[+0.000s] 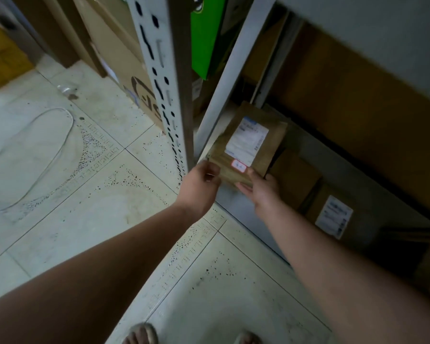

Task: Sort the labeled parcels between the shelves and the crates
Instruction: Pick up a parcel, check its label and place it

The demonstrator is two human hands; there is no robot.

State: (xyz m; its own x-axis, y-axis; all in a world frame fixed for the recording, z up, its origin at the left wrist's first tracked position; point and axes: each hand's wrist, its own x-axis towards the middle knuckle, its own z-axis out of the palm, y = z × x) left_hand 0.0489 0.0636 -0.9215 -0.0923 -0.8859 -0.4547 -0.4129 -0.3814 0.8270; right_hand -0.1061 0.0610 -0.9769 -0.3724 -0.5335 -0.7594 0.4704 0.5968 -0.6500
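Parcel [246, 147], brown, labelled: white label, red-edged sticker up. Located just right of shelf post [169, 83], at mouth of low shelf bay. Pinched at near-left corner by left grip [201, 184]; clasped at near edge by right grip [261, 189], thumb on top. Not yet released. Shelved farther right of post: labelled box [335, 217]. Crates unseen; remainder unknowable.

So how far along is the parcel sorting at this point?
Looks done: a plain box and a labeled box already sit on the low shelf. In hand: the left hand and right hand both grip a brown parcel with a white label at that shelf's front edge, not set down. Left: hard to judge; no crates or waiting pile clearly show in this view.
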